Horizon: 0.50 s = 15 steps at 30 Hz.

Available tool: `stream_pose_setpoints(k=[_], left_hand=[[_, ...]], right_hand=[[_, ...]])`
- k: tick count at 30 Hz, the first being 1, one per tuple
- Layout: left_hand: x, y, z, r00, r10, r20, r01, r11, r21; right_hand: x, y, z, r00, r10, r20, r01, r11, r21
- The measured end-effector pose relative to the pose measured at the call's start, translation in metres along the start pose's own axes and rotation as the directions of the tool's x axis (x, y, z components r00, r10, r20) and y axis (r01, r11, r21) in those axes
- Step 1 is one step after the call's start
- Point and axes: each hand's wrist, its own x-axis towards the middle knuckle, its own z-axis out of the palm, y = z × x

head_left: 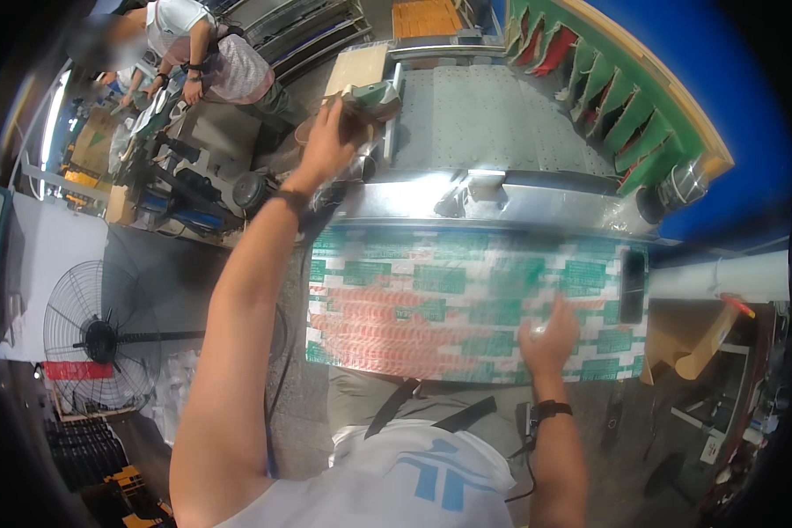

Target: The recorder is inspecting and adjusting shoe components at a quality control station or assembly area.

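Observation:
My left hand (326, 145) reaches far forward to the machine's left corner. Its fingers and thumb close around a brown piece (357, 121) whose exact kind I cannot make out. A dark green piece (374, 93) lies against that brown one. Nearer to me, my right hand (551, 339) is over the right half of a work surface (374, 330) covered in green, red and white printed tape. Motion smears its fingers, and a blurred green patch shows just ahead of them, so what it holds, if anything, is unclear.
Beyond the taped surface is a grey plated conveyor bed (493, 114) behind a shiny metal edge (405, 198). Torn green flaps (620, 106) hang along its right side. A dark rectangular object (631, 286) sits at the surface's right end. A fan (101, 339) stands left; another person (211, 66) works farther back.

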Motion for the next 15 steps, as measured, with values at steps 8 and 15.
stream_pose_setpoints(k=[8, 15], left_hand=[[-0.258, -0.008, 0.014, 0.99, -0.065, -0.122, 0.06, 0.997, -0.049], [-0.314, 0.007, 0.033, 0.405, -0.889, 0.212, 0.91, 0.413, -0.004]], right_hand=[[-0.002, 0.004, 0.007, 0.999, -0.004, 0.044, 0.003, 0.999, 0.035], [0.001, -0.002, 0.006, 0.997, -0.074, -0.028, 0.073, 0.997, -0.03]])
